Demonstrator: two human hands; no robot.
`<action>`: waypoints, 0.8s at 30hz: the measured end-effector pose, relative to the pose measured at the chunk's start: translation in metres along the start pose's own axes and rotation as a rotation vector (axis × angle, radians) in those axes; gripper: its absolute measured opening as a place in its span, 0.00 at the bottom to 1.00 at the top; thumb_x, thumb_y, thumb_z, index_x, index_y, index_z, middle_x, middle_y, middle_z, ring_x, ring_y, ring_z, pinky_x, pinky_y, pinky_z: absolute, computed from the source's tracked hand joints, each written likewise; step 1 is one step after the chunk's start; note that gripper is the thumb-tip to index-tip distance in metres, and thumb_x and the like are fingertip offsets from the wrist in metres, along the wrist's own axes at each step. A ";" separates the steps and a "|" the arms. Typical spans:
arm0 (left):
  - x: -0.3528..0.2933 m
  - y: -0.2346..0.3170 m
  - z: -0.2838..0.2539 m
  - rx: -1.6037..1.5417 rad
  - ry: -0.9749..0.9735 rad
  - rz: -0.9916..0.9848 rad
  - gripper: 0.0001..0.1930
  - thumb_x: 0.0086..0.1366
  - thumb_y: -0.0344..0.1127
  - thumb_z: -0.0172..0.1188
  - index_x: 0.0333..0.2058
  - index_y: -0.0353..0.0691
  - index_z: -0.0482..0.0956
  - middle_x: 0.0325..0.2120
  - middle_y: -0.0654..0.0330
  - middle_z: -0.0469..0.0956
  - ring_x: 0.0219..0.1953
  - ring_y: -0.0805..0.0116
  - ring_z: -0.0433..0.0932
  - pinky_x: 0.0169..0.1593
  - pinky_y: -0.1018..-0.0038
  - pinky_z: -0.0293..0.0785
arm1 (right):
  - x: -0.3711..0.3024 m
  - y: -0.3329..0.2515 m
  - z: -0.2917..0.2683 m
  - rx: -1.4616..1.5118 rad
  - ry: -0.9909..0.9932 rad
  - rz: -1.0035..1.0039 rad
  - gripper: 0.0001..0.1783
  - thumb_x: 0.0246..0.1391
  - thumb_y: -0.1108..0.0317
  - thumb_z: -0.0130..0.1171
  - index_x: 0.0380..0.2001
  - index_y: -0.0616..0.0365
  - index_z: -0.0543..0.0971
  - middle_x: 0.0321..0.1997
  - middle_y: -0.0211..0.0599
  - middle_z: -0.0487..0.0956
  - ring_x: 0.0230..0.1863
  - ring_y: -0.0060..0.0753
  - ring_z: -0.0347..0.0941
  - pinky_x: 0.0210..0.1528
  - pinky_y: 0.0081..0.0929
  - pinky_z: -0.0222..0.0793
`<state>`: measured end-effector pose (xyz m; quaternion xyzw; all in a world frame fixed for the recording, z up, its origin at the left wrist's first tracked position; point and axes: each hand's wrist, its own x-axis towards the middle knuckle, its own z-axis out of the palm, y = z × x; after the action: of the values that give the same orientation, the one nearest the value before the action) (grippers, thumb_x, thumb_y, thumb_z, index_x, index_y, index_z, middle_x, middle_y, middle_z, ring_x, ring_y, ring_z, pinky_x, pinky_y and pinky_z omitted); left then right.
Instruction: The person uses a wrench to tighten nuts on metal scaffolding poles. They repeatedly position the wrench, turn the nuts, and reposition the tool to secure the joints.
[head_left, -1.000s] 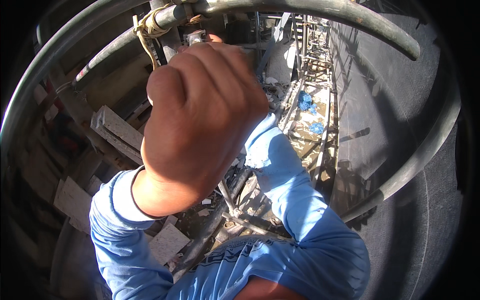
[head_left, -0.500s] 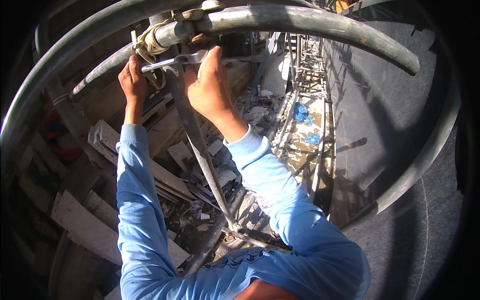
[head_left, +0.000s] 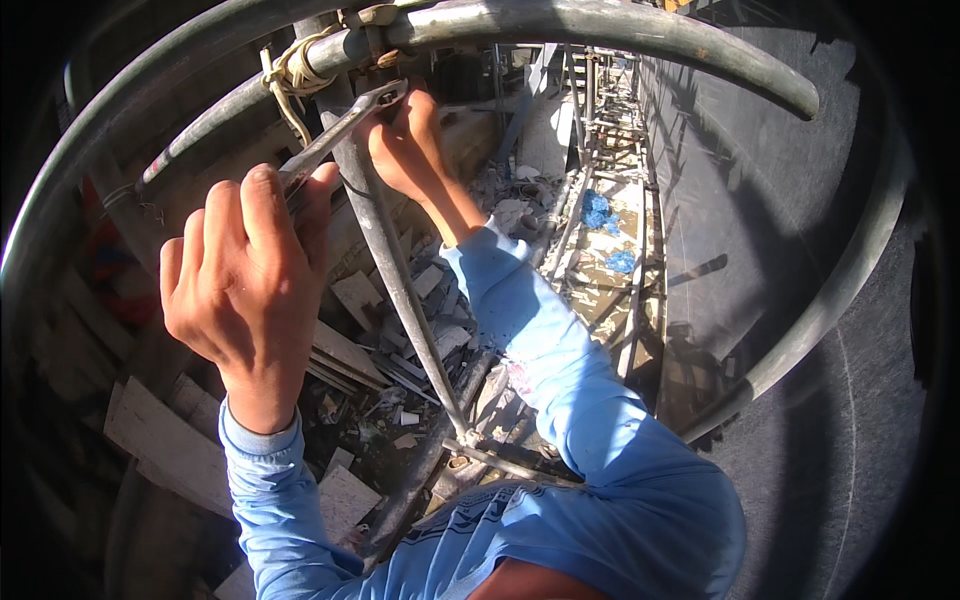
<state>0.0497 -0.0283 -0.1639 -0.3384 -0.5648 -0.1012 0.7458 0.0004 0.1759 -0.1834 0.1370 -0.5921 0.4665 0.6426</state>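
A silver wrench slants across the upright steel pole, its head just below a rusty scaffold clamp. My left hand is closed round the lower end of its handle, back of the hand facing up. The fingers of my right hand are bent closed at the wrench's head, beneath the horizontal scaffold tube. The fingertips there are partly hidden, as is the nut or bolt under the clamp. Pale rope is tied round the tube left of the clamp.
Another curved-looking tube passes on the left. Below lie stacked boards and broken rubble. A narrow strip with scaffold bars and blue plastic scraps runs along a dark grey wall on the right.
My left hand has come nearer and lower and now grips the wrench's handle end. The wrench has tilted, its handle swinging down toward me. My right hand stays close to the wrench's head.
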 end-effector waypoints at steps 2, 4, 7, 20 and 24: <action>0.011 0.047 -0.019 0.094 -0.061 0.100 0.08 0.61 0.37 0.66 0.34 0.40 0.79 0.20 0.63 0.72 0.22 0.71 0.73 0.28 0.74 0.63 | 0.016 0.000 -0.019 -0.176 0.067 -0.073 0.07 0.51 0.73 0.58 0.29 0.68 0.74 0.31 0.53 0.80 0.35 0.56 0.79 0.39 0.40 0.72; 0.015 0.072 -0.019 0.320 -0.086 0.246 0.08 0.56 0.30 0.67 0.34 0.36 0.79 0.18 0.62 0.70 0.22 0.69 0.71 0.28 0.73 0.61 | 0.002 0.026 0.002 -0.265 0.089 -0.185 0.08 0.52 0.75 0.59 0.33 0.68 0.73 0.32 0.54 0.79 0.36 0.61 0.78 0.39 0.43 0.72; 0.039 0.101 -0.033 0.554 -0.150 0.448 0.07 0.53 0.27 0.64 0.31 0.33 0.79 0.16 0.63 0.67 0.21 0.70 0.67 0.28 0.74 0.59 | -0.002 0.010 0.012 -0.249 0.100 -0.198 0.10 0.51 0.75 0.59 0.35 0.68 0.71 0.32 0.55 0.78 0.36 0.62 0.77 0.39 0.45 0.72; -0.012 -0.066 0.047 -0.305 -0.071 -0.086 0.12 0.62 0.47 0.66 0.32 0.44 0.82 0.25 0.66 0.82 0.24 0.64 0.79 0.30 0.75 0.72 | 0.001 0.023 0.014 -0.466 0.201 -0.240 0.13 0.55 0.75 0.55 0.37 0.66 0.62 0.28 0.55 0.74 0.31 0.62 0.74 0.35 0.48 0.67; -0.053 -0.093 0.127 -0.774 -0.256 -0.394 0.12 0.66 0.42 0.63 0.37 0.38 0.81 0.27 0.60 0.81 0.27 0.68 0.78 0.35 0.77 0.72 | 0.000 0.019 0.016 -0.696 0.244 -0.295 0.13 0.52 0.77 0.54 0.38 0.67 0.63 0.29 0.56 0.74 0.31 0.62 0.73 0.37 0.50 0.66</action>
<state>-0.1159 -0.0313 -0.1587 -0.4885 -0.6265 -0.4023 0.4550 -0.0245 0.1746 -0.1862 -0.0618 -0.6083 0.1537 0.7762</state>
